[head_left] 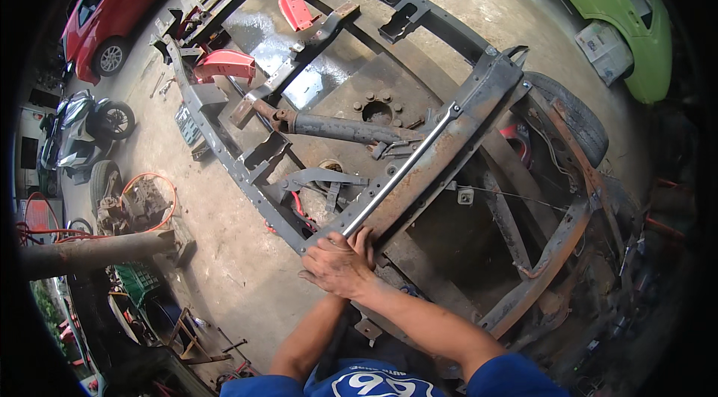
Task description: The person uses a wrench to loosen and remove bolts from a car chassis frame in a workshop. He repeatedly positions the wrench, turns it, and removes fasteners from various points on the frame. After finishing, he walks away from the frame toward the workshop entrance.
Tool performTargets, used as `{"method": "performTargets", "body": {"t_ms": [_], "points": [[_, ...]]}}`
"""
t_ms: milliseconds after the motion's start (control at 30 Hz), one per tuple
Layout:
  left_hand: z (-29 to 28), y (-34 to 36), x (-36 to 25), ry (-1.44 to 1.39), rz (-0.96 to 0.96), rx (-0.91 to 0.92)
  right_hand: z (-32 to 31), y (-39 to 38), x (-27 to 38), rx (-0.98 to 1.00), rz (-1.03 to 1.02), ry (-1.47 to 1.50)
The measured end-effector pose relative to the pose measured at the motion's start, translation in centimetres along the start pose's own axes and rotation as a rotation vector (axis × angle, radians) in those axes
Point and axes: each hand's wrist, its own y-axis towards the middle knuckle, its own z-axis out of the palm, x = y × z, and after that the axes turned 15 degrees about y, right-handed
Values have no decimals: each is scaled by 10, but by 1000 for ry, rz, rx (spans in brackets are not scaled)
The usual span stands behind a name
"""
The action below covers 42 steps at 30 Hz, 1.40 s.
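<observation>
**Both hands gripping the near end of a long steel bar on a bare vehicle frame**

Leaning over a stripped, rusty chassis frame (224, 154) lying on the concrete floor (224, 270) of a workshop. Wrapping the right hand (336, 266) around the near end of a long bright steel bar (404, 170), fingers closed on it and knuckles up. Sitting under and behind it, the left hand (364, 241), mostly hidden (only fingertips showing against the bar, apparently curled on it too). Running from the hands up and to the right along a rusted crossmember (449, 144), the bar, lying touching the crossmember's upper edge and ending near the frame's right rail.

Lying further off inside the frame: a rusty driveshaft (329, 126) pointing left, and a worn tyre (572, 117) resting by the right rail. Standing at far left, a red car (112, 1); at far right, a green car (621, 1). Parked at the left, a scooter (86, 124), with an orange hose (149, 180) looping around scrap parts nearer.
</observation>
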Motion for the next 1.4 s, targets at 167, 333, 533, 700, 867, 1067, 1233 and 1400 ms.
{"method": "performTargets", "body": {"t_ms": [167,333,533,700,867,1067,1233,1400], "points": [[-56,-61,30,-240,-47,71,-85,-144,10,-164,-86,-47],[-25,17,0,-265,29,5,-119,-214,-5,-712,13,-76],[27,79,-25,-162,-32,53,-84,-221,-92,-2463,659,1090],[37,82,-37,-5,-104,56,-165,-258,-188,-2975,173,1194],[28,89,-43,48,-122,176,-351,-210,-295,-2774,705,536],[17,97,-43,-18,-148,259,-493,13,-442,-1637,1334,-59],[22,96,-41,-30,-146,308,-378,296,-460,-748,1003,-355],[23,90,-39,-47,-147,285,-124,384,-300,-174,467,-37]]}}
